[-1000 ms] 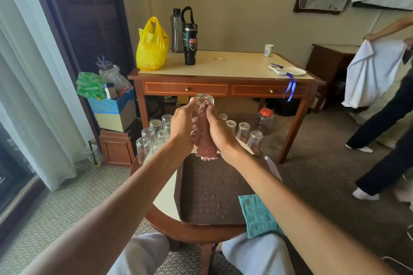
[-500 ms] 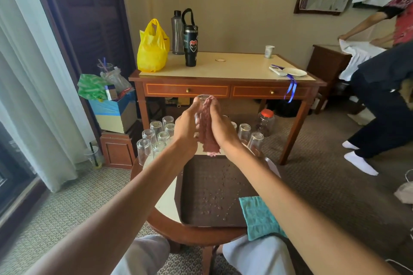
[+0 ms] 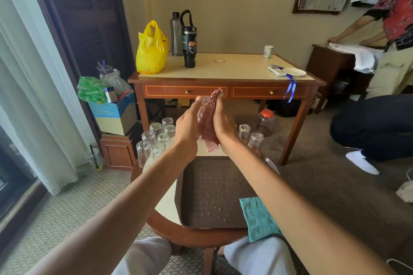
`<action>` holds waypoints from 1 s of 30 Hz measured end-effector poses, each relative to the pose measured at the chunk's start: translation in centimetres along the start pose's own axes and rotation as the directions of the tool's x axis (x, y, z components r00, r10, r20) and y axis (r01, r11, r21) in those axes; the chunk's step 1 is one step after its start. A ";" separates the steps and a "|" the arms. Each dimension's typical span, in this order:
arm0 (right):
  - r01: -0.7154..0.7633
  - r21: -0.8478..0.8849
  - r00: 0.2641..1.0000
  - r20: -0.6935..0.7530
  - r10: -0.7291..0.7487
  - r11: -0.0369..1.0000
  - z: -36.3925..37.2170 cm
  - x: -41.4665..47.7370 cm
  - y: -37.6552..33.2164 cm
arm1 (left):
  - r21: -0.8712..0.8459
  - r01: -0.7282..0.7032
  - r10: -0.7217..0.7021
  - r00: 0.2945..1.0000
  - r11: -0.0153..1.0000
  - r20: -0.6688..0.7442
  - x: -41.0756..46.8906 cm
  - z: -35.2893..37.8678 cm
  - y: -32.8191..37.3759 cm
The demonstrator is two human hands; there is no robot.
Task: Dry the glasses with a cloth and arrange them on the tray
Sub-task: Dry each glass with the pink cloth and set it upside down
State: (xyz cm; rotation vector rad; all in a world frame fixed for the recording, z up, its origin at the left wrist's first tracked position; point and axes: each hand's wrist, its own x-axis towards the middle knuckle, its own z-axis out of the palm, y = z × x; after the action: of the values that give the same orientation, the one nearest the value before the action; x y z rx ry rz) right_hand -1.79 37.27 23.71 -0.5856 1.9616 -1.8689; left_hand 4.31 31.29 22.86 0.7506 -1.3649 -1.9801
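Upturned glasses [image 3: 154, 140] cluster left on the worktop [image 3: 165, 206]. My left grip [image 3: 187, 123]: fingers straight, flat against a blurred glass [image 3: 201, 107]. Pink cloth [image 3: 210, 125] pressed onto it by my right grip [image 3: 223, 120], also flat. Both are above the droplet-spotted tray [image 3: 212, 192].

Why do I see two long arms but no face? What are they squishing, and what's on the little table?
The camera sits on the person's head, looking down, so only their arms show. The left hand and right hand, fingers straight, press a pink cloth against a glass to dry it. Below is a brown tray with water drops, a teal cloth at its near corner, and upside-down glasses standing on the round table.
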 end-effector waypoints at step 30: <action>0.038 -0.083 0.999 0.027 -0.036 0.996 2.0 0.8 1.0 | -0.030 -0.041 0.038 0.992 0.999 -0.120 -0.6 -0.5 -0.6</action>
State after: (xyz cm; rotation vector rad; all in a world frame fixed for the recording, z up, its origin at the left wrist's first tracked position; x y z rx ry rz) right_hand -1.45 35.19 22.65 -0.6712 2.0341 -1.7986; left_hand 4.97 31.57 22.17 0.8078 -1.2656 -1.8905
